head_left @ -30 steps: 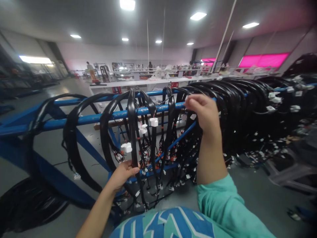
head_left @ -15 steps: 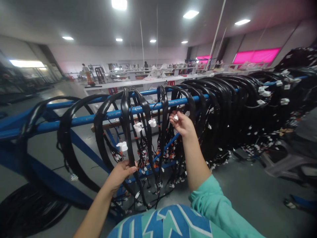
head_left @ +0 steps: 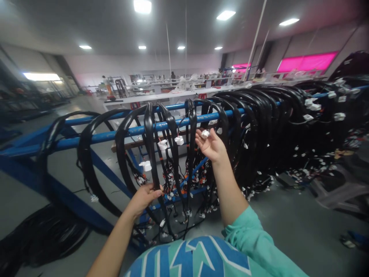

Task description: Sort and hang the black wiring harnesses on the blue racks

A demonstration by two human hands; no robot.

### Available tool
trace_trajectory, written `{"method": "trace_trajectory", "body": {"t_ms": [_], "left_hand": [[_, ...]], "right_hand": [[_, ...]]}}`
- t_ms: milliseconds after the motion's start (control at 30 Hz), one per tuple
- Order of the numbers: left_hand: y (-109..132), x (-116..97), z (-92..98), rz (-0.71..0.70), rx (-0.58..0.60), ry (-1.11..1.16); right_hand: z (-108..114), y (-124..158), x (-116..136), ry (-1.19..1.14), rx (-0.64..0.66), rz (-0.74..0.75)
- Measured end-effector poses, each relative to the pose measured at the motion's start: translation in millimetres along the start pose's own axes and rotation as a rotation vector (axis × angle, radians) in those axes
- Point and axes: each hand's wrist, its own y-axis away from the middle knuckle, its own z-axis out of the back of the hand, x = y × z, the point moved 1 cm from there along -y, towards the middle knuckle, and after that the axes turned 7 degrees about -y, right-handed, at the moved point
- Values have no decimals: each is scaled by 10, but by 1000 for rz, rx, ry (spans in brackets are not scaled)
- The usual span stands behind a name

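Observation:
My left hand point(head_left: 146, 197) is closed around the lower part of a black wiring harness point(head_left: 150, 150) that hangs over the blue rail. Just above that hand, a white connector point(head_left: 145, 166) hangs beside the harness. Further right, my right hand point(head_left: 211, 144) is raised below the rail, palm up. A small white connector point(head_left: 205, 134) sits between its thumb and fingertips, the fingers loosely curled. Two more white connectors, one point(head_left: 162, 144) nearer the left hand and one point(head_left: 179, 140) nearer the right, dangle between the hands.
The blue rack point(head_left: 106, 136) carries several looped harnesses, packed densely to the right point(head_left: 268, 127). A black coil point(head_left: 49, 234) lies on the floor at left. Behind the rack runs a long white table point(head_left: 161, 96). A grey stool point(head_left: 337, 188) stands at the right.
My right hand's fingers have loosened and spread a little, so more of the white connector shows. My left hand keeps its hold on the harness. The view has turned slightly left.

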Motion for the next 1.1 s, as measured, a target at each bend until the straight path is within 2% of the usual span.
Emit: {"method": "trace_trajectory", "body": {"t_ms": [100,233,333,400,433,500,600,667,800,867,967,1100], "left_hand": [[19,68,-65,6,3,-23],[36,157,-172,-5,11,-96],[30,264,-262,-24,17,-206],[30,356,-348,-46,28,-255],[35,401,-399,-52,37,-258],[70,476,-503,-70,46,-222],[206,549,-625,-100,81,-156],[354,617,-676,-81,124,-146],[767,916,-798,-13,253,-165],[1006,1117,-894,28,292,-170],[1337,1349,-1039,80,293,-176],[1648,1407,-1177,70,295,-169]], "right_hand": [[104,76,-210,91,-11,49],[296,315,-560,282,-179,320],[468,591,-795,551,-262,520],[618,782,-949,790,-257,563],[707,875,-1037,894,-210,517],[910,1073,-1247,994,-74,272],[1208,1477,-1597,984,81,-128],[1350,1817,-1802,969,163,-273],[1502,2497,-2084,1017,256,-294],[1585,2808,-2193,1099,199,-292],[1779,3299,-2366,1262,91,-369],[2089,4041,-2544,1381,-44,-439]]}}
